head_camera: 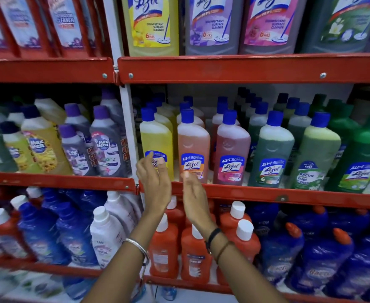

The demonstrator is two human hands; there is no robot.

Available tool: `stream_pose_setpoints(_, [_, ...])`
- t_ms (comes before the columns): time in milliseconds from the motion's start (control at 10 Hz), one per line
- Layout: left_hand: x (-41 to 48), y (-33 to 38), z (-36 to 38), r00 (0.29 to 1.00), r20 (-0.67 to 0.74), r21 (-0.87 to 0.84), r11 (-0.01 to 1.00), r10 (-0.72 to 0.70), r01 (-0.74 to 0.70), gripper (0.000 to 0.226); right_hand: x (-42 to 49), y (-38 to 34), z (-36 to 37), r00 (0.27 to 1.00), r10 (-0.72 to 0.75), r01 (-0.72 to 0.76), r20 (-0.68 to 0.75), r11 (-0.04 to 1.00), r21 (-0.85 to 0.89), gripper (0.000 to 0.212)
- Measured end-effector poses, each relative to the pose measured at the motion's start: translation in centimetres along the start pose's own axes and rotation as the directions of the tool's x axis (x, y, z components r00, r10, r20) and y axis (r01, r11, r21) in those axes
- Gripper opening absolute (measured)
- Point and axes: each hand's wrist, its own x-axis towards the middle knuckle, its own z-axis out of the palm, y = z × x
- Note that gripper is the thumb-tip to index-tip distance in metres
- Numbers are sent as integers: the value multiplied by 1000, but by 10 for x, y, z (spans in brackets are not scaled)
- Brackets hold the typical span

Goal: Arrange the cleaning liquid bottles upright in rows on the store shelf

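Observation:
Blue-capped Lizol bottles stand upright in rows on the middle red shelf (267,196): a yellow bottle (155,138), an orange bottle (193,143), a pink bottle (233,147) and a green bottle (272,149) at the front. My left hand (155,182) is raised in front of the yellow bottle's label, fingers apart, holding nothing. My right hand (192,193) hovers just below the orange bottle at the shelf lip, palm open and empty. Whether the fingertips touch the bottles is unclear.
Large Lizol bottles (153,25) fill the top shelf. Max Kleen bottles (105,145) lean in the left bay. Below stand orange bottles with white caps (164,248), blue bottles (317,259) and white bottles (105,235). A white upright (127,119) divides the bays.

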Motion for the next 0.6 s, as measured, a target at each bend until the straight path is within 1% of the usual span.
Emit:
stream_pose_setpoints(100, [16,-8,-3,991,61,25,993,-116,115,67,21,-5,23,975,73,-68,211,997,-34,60])
stream_pose_setpoints(200, [26,-20,-2,958,211,18,981,-192,193,60,43,-7,41,961,160,-155,227,987,-41,74])
stream_pose_setpoints(300, [25,-29,-2,940,271,49,978,-207,201,60,48,-11,48,969,189,-184,158,982,-50,79])
stream_pose_setpoints(400, [24,-27,-5,932,285,56,974,-226,219,61,41,-10,49,970,187,-178,154,981,-70,81])
stream_pose_setpoints(500, [19,-15,-9,928,264,102,964,-263,244,61,30,-17,36,972,173,-165,160,984,-61,81])
stream_pose_setpoints(600, [12,6,-8,992,103,99,993,-70,60,60,20,-28,6,997,80,-80,13,997,-8,53])
